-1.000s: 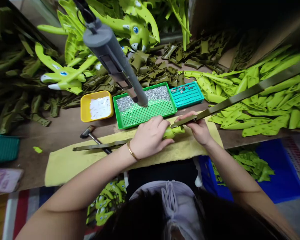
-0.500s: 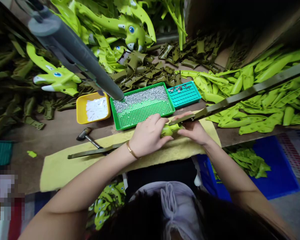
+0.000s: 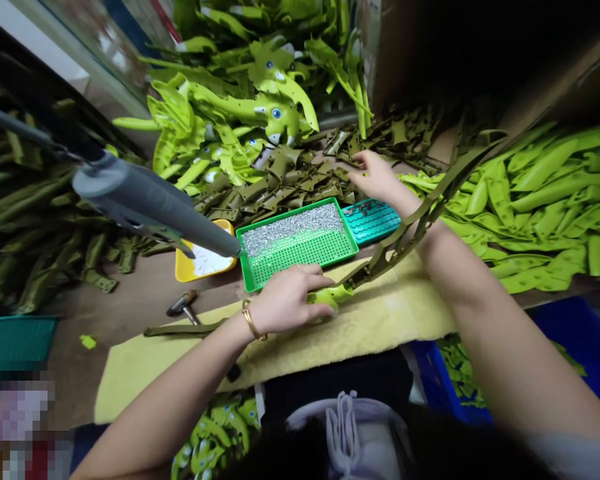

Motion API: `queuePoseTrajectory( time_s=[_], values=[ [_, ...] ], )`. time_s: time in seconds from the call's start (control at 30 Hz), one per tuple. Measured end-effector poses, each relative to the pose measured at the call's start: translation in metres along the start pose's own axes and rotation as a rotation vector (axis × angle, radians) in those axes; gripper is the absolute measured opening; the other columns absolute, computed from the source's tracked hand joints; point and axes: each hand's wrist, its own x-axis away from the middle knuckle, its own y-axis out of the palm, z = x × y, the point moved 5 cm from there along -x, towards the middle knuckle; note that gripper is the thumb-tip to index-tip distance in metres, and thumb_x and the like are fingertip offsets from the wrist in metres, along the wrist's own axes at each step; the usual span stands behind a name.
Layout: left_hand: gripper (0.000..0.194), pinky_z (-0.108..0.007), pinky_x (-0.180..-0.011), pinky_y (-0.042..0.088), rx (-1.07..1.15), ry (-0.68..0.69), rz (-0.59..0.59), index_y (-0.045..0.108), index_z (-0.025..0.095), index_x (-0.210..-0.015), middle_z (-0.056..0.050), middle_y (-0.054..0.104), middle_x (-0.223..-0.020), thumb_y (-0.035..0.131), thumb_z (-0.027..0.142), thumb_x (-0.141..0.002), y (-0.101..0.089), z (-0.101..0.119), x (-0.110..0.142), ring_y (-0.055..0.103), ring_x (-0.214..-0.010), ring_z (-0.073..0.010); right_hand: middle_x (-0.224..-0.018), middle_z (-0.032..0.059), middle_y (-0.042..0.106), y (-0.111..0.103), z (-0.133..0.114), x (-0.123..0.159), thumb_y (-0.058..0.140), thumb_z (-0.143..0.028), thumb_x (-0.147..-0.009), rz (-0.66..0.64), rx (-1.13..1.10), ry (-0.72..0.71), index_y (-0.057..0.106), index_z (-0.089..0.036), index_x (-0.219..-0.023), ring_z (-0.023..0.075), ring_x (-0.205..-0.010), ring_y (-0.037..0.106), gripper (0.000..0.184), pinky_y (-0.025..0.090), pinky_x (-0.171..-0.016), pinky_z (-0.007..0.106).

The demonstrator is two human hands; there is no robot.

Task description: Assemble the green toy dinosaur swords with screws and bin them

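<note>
as l hand [image 3: 290, 300] holds plastic strip [image 3: 400, 233]

Left hand [image 3: 286, 300] curled over lime plastic piece [image 3: 327, 297] on yellow felt pad [image 3: 385, 320]; olive strap [image 3: 405, 227] runs from piece up past right wrist. Right hand [image 3: 377, 175] open above olive cutouts [image 3: 300, 180], beyond teal tray [image 3: 373, 220]. Green perforated tray [image 3: 300, 267] holds silver studs, just beyond left hand; grey cylinder [image 3: 150, 207] hangs above.

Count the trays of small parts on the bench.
3: a green perforated tray at the centre, a teal tray to its right, and a yellow tray to its left, partly behind a grey tube. Others may be hidden.
</note>
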Motion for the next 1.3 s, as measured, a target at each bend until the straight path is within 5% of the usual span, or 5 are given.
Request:
queuePoseTrajectory(
  time_s=[0.2, 0.43, 0.97, 1.17, 1.3],
  values=[
    [0.045, -0.033, -0.077, 0.046, -0.013, -0.073, 0.013, 0.066, 0.023, -0.122, -0.005, 0.064, -0.098, 0.066, 0.044, -0.083, -0.006, -0.002, 0.003, 0.061, -0.092, -0.0222, -0.110, 0.0112, 0.067, -0.007, -0.009, -0.020, 0.040, -0.017, -0.091, 0.103, 0.000, 0.010, 0.062, -0.014, -0.108, 0.0204, -0.104, 0.060, 0.028, 0.043, -0.100, 0.038],
    [0.050, -0.034, -0.081, 0.045, 0.085, -0.113, 0.033, 0.067, 0.022, -0.120, -0.006, 0.063, -0.101, 0.061, 0.053, -0.081, -0.012, -0.010, -0.020, 0.060, -0.094, -0.0235, -0.084, -0.0013, 0.050, -0.097, 0.042, 0.124, 0.068, -0.032, -0.078, 0.406, -0.584, 0.118, 0.046, -0.028, -0.103, 0.0090, -0.062, 0.048, 0.033, 0.031, -0.045, 0.022],
    [0.049, -0.033, -0.074, 0.043, -0.007, -0.123, 0.060, 0.070, 0.018, -0.114, -0.007, 0.062, -0.096, 0.066, 0.049, -0.077, -0.009, 0.009, -0.044, 0.059, -0.086, -0.0233, -0.110, 0.0087, 0.053, -0.009, -0.046, 0.191, 0.070, -0.028, -0.078, 0.050, -0.068, -0.141, 0.052, -0.024, -0.118, 0.0259, -0.107, 0.055, 0.043, 0.048, -0.096, 0.046],
    [0.044, -0.034, -0.079, 0.045, 0.038, -0.028, 0.128, 0.069, 0.018, -0.109, -0.006, 0.063, -0.097, 0.068, 0.050, -0.078, -0.010, 0.014, -0.032, 0.060, -0.088, -0.0227, -0.121, 0.0113, 0.051, 0.009, -0.023, 0.205, 0.077, -0.051, -0.066, 0.335, -0.500, 0.068, 0.036, -0.027, -0.136, 0.0260, -0.108, 0.054, 0.084, 0.053, -0.086, 0.043],
    [0.052, -0.033, -0.078, 0.047, 0.093, 0.050, 0.158, 0.059, 0.019, -0.115, -0.006, 0.064, -0.103, 0.071, 0.050, -0.076, -0.009, 0.026, -0.015, 0.061, -0.092, -0.0225, -0.093, 0.0025, 0.063, 0.040, -0.031, 0.209, 0.082, -0.054, -0.058, -0.039, -0.977, 0.107, 0.060, -0.024, -0.102, 0.0177, -0.085, 0.060, 0.057, 0.054, -0.076, 0.034]
  ],
)
